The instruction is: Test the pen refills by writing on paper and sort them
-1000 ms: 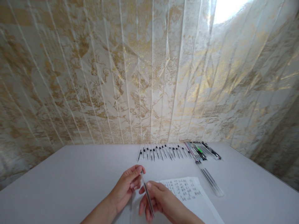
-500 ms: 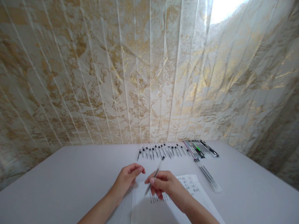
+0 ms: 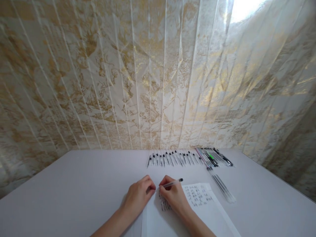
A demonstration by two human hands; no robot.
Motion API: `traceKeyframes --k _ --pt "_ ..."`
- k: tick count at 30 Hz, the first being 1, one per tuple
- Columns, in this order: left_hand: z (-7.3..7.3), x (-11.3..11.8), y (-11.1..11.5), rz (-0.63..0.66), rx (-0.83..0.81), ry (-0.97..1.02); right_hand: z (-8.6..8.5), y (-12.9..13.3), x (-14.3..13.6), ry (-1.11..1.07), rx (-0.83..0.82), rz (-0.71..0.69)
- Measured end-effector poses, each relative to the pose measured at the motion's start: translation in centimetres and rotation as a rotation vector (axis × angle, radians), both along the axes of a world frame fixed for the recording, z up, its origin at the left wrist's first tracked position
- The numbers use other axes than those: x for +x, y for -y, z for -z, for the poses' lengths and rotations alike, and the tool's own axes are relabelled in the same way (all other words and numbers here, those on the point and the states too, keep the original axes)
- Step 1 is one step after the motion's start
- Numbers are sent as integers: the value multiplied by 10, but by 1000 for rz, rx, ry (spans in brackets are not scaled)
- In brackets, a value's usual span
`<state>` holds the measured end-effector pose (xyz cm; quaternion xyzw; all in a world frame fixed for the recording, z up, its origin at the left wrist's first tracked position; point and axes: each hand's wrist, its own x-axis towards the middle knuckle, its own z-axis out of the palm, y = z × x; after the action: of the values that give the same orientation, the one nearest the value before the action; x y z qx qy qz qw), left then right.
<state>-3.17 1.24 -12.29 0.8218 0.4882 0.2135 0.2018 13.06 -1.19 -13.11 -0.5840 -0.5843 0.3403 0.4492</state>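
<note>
A clear-barrelled pen (image 3: pixel 172 183) with a dark end is gripped in my right hand (image 3: pixel 172 192), tilted low, its dark end pointing right. The writing tip is hidden by my fingers. My right hand is over a white sheet of paper (image 3: pixel 197 215) that bears rows of dark handwriting. My left hand (image 3: pixel 140 193) is closed at the sheet's upper left edge, thumb and fingers pinched together close to the right fingertips. Whether anything is between them I cannot make out.
A row of pens or refills with black ends (image 3: pixel 170 158) lies along the back of the white table (image 3: pixel 74 187). More pens (image 3: pixel 217 157), one with a green part, lie at the back right. Several thin refills (image 3: pixel 222 187) lie right of the paper. A gold-patterned curtain (image 3: pixel 148 82) hangs behind.
My right hand has lowered the pen from steeply upright to nearly flat and moved up the sheet. My left fingers have closed into a pinch, near the right hand. The view has shifted slightly.
</note>
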Motion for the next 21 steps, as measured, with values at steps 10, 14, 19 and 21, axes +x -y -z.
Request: traceKeyframes --k 10,14,19,21 --pt "2 -1 0 -13 -2 15 -1 4 -4 61 15 -45" --pt "3 -1 0 -17 4 15 1 4 -4 81 12 -53" --pt "5 0 -1 -16 8 13 3 4 -4 76 21 -37" --pt "6 0 -1 -16 10 13 3 3 -4 72 23 -32"
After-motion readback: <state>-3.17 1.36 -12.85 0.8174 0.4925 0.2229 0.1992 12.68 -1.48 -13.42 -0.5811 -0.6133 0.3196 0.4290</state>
